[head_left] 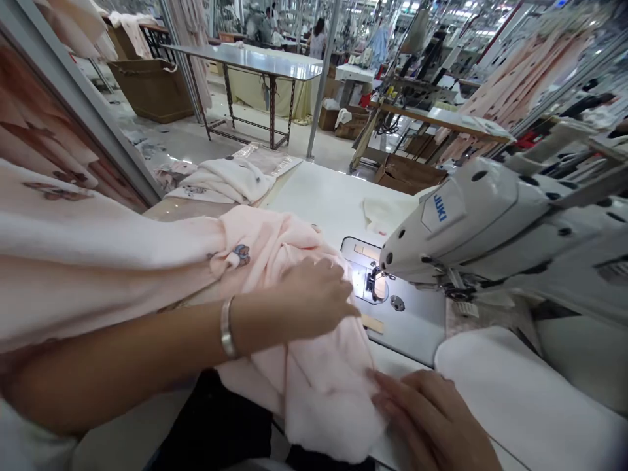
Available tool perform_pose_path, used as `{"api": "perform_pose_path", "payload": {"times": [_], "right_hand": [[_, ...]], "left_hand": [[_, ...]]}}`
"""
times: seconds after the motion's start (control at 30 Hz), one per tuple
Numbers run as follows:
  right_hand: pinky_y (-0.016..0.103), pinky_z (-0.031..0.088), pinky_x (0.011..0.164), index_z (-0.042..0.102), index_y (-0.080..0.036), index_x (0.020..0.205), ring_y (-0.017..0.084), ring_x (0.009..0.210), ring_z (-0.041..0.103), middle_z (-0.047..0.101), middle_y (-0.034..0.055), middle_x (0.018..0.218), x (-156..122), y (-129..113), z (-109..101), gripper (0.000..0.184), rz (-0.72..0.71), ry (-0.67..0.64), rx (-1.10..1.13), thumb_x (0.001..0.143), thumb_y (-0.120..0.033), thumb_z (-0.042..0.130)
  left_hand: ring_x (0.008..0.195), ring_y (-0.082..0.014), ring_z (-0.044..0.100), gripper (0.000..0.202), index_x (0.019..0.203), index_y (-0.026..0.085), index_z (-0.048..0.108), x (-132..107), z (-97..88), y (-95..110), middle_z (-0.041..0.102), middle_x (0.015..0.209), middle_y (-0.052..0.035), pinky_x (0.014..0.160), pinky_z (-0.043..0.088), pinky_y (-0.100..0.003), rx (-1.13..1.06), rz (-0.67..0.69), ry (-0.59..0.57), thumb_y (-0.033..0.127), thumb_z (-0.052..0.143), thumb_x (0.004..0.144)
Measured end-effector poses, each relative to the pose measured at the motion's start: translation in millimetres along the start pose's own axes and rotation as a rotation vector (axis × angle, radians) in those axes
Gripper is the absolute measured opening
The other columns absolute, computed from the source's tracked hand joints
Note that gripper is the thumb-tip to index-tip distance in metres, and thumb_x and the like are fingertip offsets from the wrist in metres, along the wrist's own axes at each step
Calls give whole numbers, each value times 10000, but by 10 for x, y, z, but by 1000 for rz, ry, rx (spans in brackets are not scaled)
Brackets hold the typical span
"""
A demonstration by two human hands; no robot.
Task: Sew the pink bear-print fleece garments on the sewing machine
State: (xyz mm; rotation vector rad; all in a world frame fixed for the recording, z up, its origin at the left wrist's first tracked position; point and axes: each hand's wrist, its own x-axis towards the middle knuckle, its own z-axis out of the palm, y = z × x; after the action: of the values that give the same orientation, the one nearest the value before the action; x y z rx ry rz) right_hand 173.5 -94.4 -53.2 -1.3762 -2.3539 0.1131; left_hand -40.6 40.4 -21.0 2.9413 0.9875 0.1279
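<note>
Soft pale-pink fabric (pixel 328 386) with small printed figures lies bunched over the near left of the sewing machine's table and hangs past its front edge. On top of it rests my left hand (pixel 314 294), a silver bangle at the wrist, its fingers curled into the cloth. My right hand (pixel 432 415), lower right, pinches the fabric's right edge between thumb and fingers; the fingertips are slightly blurred. The sewing machine (pixel 456 216), white with black dots, stands to the right. Its lit presser foot (pixel 373 284) is just right of my left hand, apart from the fabric.
A folded white printed cloth (pixel 228 180) lies at the table's far left, and a cream scrap (pixel 387 212) behind the needle. Pink cloth (pixel 98 255) drapes in from the left beside a metal post (pixel 83 98). Beyond stand a metal table (pixel 255 59) and cardboard boxes (pixel 150 88).
</note>
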Motion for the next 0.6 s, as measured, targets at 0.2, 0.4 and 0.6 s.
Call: {"api": "perform_pose_path", "payload": {"times": [0.2, 0.4, 0.6], "right_hand": [[282, 394, 581, 637, -177, 1016, 136, 650, 504, 517, 25, 740, -38, -80, 100, 182, -52, 74, -87, 906, -242, 506], [279, 419, 606, 577, -181, 1186, 142, 693, 519, 528, 33, 776, -188, -89, 49, 316, -91, 55, -130, 901, -305, 521], [323, 462, 707, 640, -195, 1061, 187, 875, 575, 636, 98, 1039, -190, -77, -25, 214, -175, 118, -162, 875, -227, 540]], "left_hand": [[1052, -255, 495, 258, 1068, 152, 582, 36, 13, -74, 542, 1170, -105, 784, 429, -365, -22, -12, -16, 335, 521, 896], [1142, -246, 464, 316, 1118, 158, 575, -30, 55, 57, 522, 1276, -78, 931, 365, -406, -16, 16, 48, 382, 503, 907], [1258, -237, 396, 516, 1295, 161, 445, 40, 166, 90, 459, 1381, -86, 1006, 288, -418, -32, 43, 117, 478, 498, 891]]}}
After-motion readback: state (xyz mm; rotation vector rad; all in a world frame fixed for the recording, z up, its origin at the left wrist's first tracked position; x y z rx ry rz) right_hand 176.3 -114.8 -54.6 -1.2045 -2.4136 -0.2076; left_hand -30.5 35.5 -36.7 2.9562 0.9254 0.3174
